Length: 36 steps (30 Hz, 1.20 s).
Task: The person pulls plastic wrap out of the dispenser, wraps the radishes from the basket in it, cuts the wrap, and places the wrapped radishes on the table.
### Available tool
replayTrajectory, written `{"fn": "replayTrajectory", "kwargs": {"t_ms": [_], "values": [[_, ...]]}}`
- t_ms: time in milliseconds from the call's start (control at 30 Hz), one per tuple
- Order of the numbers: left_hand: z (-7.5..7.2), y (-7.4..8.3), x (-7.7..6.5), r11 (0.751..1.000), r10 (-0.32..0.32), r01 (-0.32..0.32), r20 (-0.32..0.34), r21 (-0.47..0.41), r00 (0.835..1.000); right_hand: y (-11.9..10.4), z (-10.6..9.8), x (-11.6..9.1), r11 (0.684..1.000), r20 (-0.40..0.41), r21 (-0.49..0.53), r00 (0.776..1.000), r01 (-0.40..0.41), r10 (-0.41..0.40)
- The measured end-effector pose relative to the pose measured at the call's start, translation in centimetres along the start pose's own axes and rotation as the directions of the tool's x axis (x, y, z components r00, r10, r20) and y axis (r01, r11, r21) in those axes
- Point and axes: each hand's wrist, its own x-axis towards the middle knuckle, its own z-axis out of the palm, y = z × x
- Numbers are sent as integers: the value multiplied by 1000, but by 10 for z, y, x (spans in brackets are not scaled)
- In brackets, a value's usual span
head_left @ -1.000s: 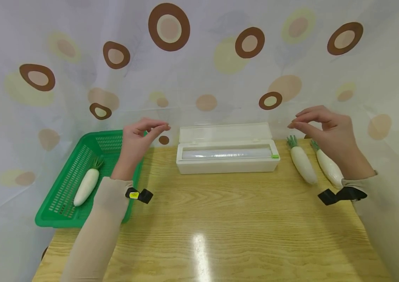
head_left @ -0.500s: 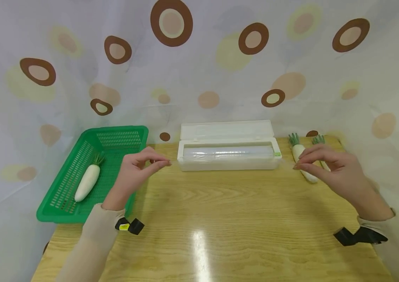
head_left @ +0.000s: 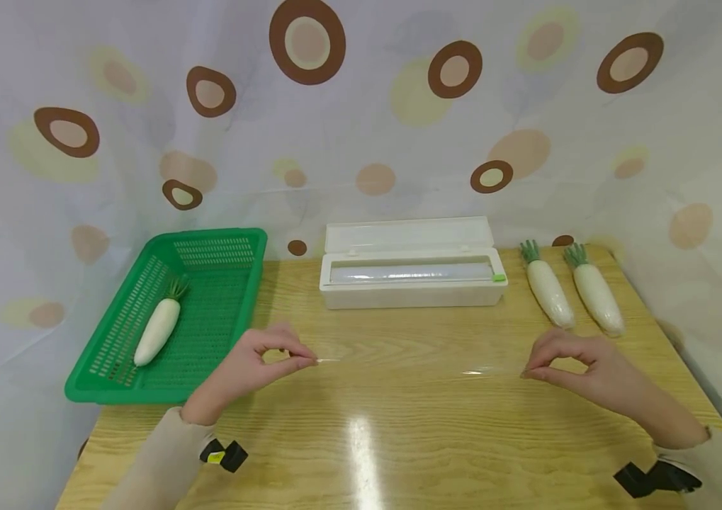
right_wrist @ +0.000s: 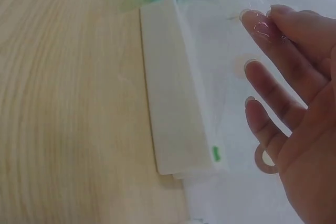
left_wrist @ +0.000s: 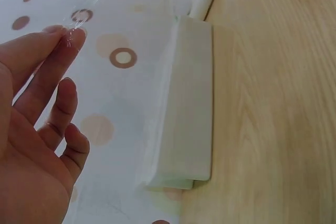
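Note:
A sheet of clear plastic wrap point(head_left: 474, 372) stretches between my two hands over the table, showing mostly as thin glints. My left hand point(head_left: 261, 365) pinches its left corner between thumb and index finger, and the film's creases point(left_wrist: 79, 22) show at the fingertips in the left wrist view. On the other side, my right hand point(head_left: 580, 368) pinches the right corner the same way. Behind the film stands a white plastic wrap dispenser box point(head_left: 412, 297), lid raised, with the roll point(head_left: 412, 273) lying inside. A small green tab point(head_left: 499, 278) sits at the box's right end.
At the left a green basket point(head_left: 247, 304) holds one white radish point(head_left: 158, 333) with green stems. Two more white radishes, a nearer-in one point(head_left: 550, 294) and an outer one point(head_left: 598, 299), lie glossy at the right. A patterned curtain point(head_left: 373, 106) hangs behind the wooden table point(head_left: 437, 439).
Both hands have come down and toward me from above the box's level, drawing the plastic wrap out over the table. The box, basket and radishes have stayed put.

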Motion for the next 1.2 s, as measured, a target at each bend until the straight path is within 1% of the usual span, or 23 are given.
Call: {"fn": "replayTrajectory", "kwargs": {"t_ms": [67, 167, 200, 300, 333, 400, 433, 467, 533, 567, 633, 667, 700, 767, 833, 900, 1000, 1067, 1200], "values": [[4, -5, -6, 1000, -9, 9, 27, -3, 1000, 2, 4, -5, 998, 29, -55, 999, -41, 43], [12, -10, -15, 999, -34, 34, 67, 9, 997, 9, 10, -11, 992, 63, -113, 996, -57, 64], [14, -13, -17, 999, -30, 29, 77, 16, 997, 11, 11, -14, 989, 72, -132, 995, -60, 70], [24, -21, -22, 996, 36, -45, 113, 74, 993, 19, 16, -21, 982, 94, -186, 993, -46, 64], [27, -24, -23, 991, 68, -81, 124, 106, 990, 22, 18, -24, 976, 99, -213, 993, -40, 62], [34, -29, -26, 972, 112, -140, 152, 189, 982, 27, 21, -27, 966, 110, -257, 992, -36, 66], [37, -30, -28, 958, 115, -154, 168, 244, 979, 29, 23, -29, 961, 114, -276, 991, -30, 64], [40, -32, -30, 941, 102, -155, 184, 302, 978, 31, 25, -30, 956, 116, -293, 991, -31, 67], [45, -34, -34, 902, 63, -148, 215, 406, 975, 36, 28, -32, 947, 125, -318, 989, -30, 74], [47, -35, -36, 885, 30, -131, 226, 446, 974, 38, 30, -34, 944, 134, -328, 988, -29, 77], [52, -36, -41, 851, -35, -99, 243, 516, 969, 41, 34, -36, 936, 159, -352, 985, -10, 70], [54, -37, -42, 839, -61, -84, 247, 537, 967, 43, 35, -36, 928, 173, -371, 983, 13, 56], [56, -38, -43, 832, -80, -72, 247, 550, 966, 44, 37, -36, 920, 186, -390, 982, 37, 39], [59, -42, -46, 821, -97, -63, 247, 567, 964, 46, 40, -37, 900, 209, -426, 978, 90, 1], [61, -46, -48, 815, -81, -77, 245, 574, 966, 48, 43, -38, 881, 218, -454, 975, 134, -35], [62, -49, -50, 812, -52, -100, 243, 575, 969, 49, 45, -38, 865, 225, -475, 973, 161, -57], [63, -54, -51, 804, -27, -122, 241, 582, 970, 49, 48, -37, 853, 233, -490, 970, 179, -70], [64, -56, -52, 798, -33, -120, 242, 591, 970, 47, 49, -36, 847, 233, -499, 970, 184, -74], [63, -59, -52, 793, -59, -102, 241, 601, 969, 42, 49, -33, 849, 225, -499, 972, 175, -68]]}}
